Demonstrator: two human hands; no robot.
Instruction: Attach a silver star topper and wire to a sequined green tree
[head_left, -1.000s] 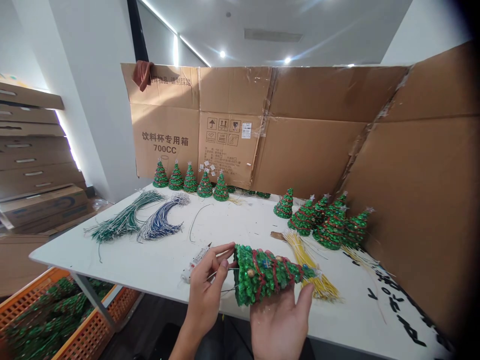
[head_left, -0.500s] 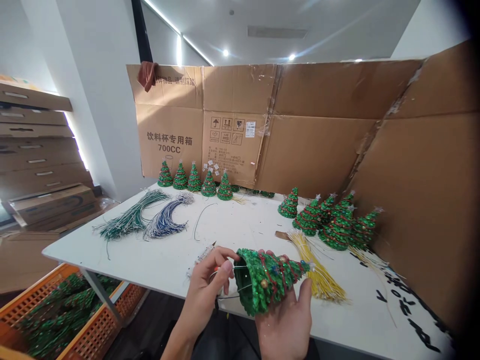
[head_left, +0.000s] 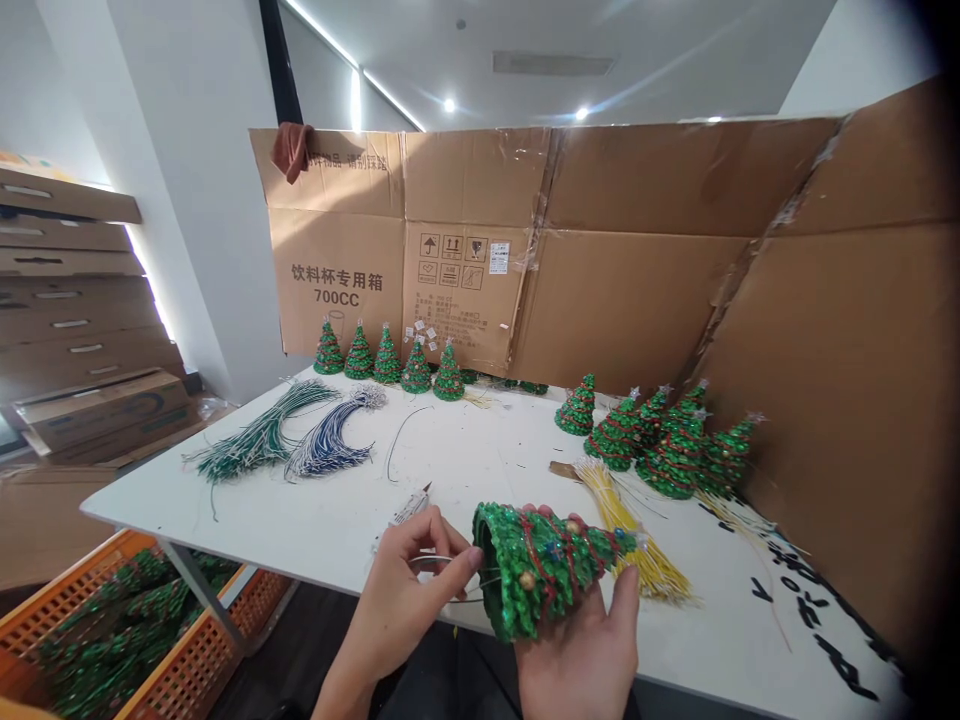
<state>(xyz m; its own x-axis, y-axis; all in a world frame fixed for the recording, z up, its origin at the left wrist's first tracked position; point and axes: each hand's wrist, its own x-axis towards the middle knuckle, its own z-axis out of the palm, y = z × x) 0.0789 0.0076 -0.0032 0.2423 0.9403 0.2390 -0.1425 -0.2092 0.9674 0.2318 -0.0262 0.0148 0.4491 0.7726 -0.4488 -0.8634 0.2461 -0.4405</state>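
Note:
A small green Christmas tree (head_left: 551, 580) with red strands, coloured balls and a clear tip lies on its side above the table's front edge. My right hand (head_left: 581, 650) holds it from below, palm up, with the thumb near the tip. The tree's hollow base faces left, toward my left hand (head_left: 420, 590). That hand is closed, thumb and fingers pinching a thin wire (head_left: 427, 560) beside the base opening. Thin strands run between the pinch and the inside of the tree; their far ends are hidden.
Finished-looking trees (head_left: 386, 355) stand along the back and more trees (head_left: 671, 445) at right. Green wires (head_left: 262, 430), blue wires (head_left: 334, 440) and yellow wires (head_left: 637, 540) lie bundled on the white table (head_left: 465, 440). Cardboard (head_left: 630, 310) walls the back. An orange crate (head_left: 187, 655) stands lower left.
The tree and my right hand have shifted slightly right. My left thumb has moved toward the base opening, and the wire now shows curved at the fingers.

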